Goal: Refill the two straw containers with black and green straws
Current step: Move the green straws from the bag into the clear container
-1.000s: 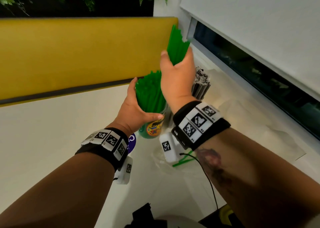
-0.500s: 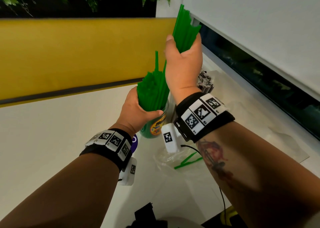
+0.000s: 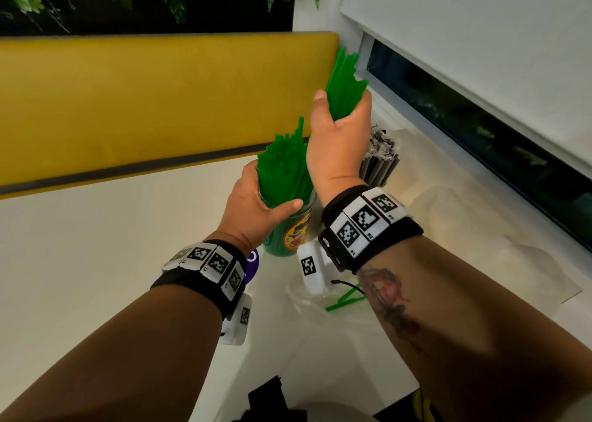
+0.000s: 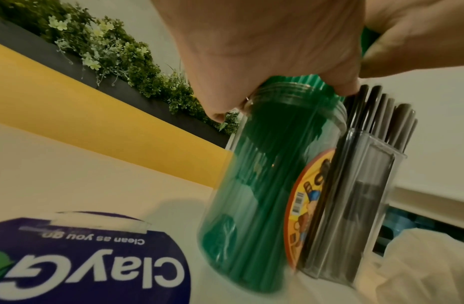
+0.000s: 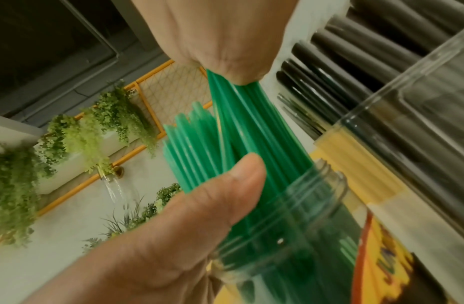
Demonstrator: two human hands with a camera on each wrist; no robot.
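Right hand [image 3: 339, 139] lowered green bundle [image 3: 344, 85]; two containers, one green-filled, one black-filled.

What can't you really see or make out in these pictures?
- Right hand fingers: head view, hidden behind the green straws it grips.
- Jar label: left wrist view, covered by the black-straw box; blurred.
- Loose straws on the table: head view, cut off by the right forearm.
- Jar bottom: right wrist view, cut off by the frame edge.

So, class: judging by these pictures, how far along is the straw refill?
Done: the clear container looks full of black straws. In hand: the right hand holds a green bunch at the jar, which the left hand steadies. Left: seating that bunch, plus loose green straws on the table.
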